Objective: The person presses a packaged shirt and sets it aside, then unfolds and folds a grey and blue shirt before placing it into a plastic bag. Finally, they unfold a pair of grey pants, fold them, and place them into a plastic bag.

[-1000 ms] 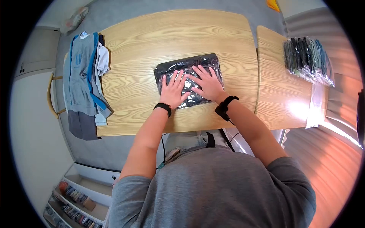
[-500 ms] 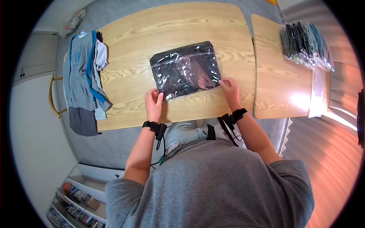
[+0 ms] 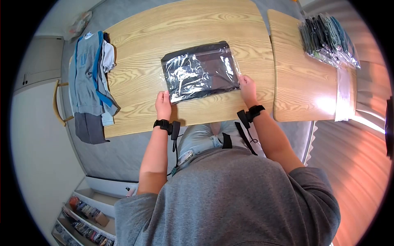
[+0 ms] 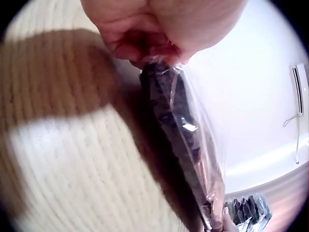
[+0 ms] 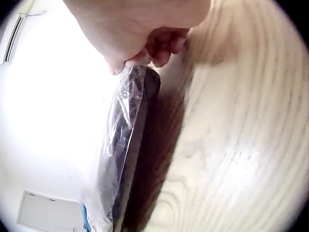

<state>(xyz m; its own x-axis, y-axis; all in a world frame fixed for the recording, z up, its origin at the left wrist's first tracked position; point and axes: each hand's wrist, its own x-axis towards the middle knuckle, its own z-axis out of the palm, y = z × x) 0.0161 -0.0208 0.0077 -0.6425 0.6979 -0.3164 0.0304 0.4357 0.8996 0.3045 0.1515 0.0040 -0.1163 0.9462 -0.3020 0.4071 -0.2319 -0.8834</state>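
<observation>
A clear plastic bag with a dark folded garment [image 3: 200,72] inside lies on the wooden table [image 3: 135,86]. My left hand [image 3: 163,103] pinches the bag's near left corner; in the left wrist view the hand [image 4: 154,34] grips the plastic edge of the bag [image 4: 181,130], lifted off the wood. My right hand [image 3: 247,87] pinches the near right corner, and the right wrist view shows the hand [image 5: 140,43] holding the bag [image 5: 123,145] up by that corner.
A pile of grey and blue clothes [image 3: 91,78] hangs over the table's left end. Several bagged dark garments [image 3: 328,39] are stacked on a second table [image 3: 299,86] at the right, with an empty clear bag [image 3: 344,96] beside them. A shelf [image 3: 82,217] stands lower left.
Both hands left the top of the bag, where they pressed flat, and took hold of its two near corners. The near edge has come up off the table.
</observation>
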